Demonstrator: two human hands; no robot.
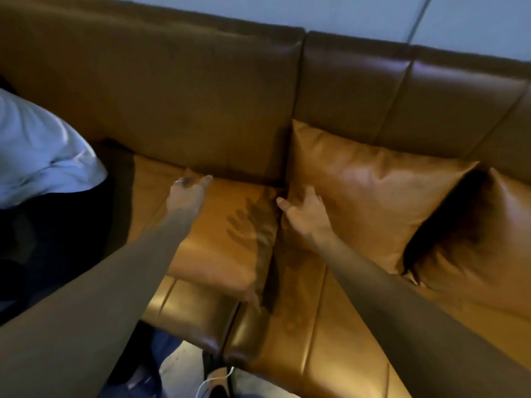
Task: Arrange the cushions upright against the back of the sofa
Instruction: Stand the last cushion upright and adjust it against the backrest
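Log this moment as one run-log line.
stage: reaching | left hand: open, over flat cushion far edge | right hand: open, between cushions | upright cushion: leaning on sofa back

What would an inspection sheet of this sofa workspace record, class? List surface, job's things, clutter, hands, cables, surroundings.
Surface: tan leather sofa, seat mostly bare.
Job's things: flat cushion lying on the seat; middle cushion leaning on the backrest; right cushion also propped.
Clutter: pale cloth at left.
Hands: left hand open at the flat cushion's far edge; right hand open on the middle cushion.
Cables: white cable on the floor.
Surroundings: pale wall.
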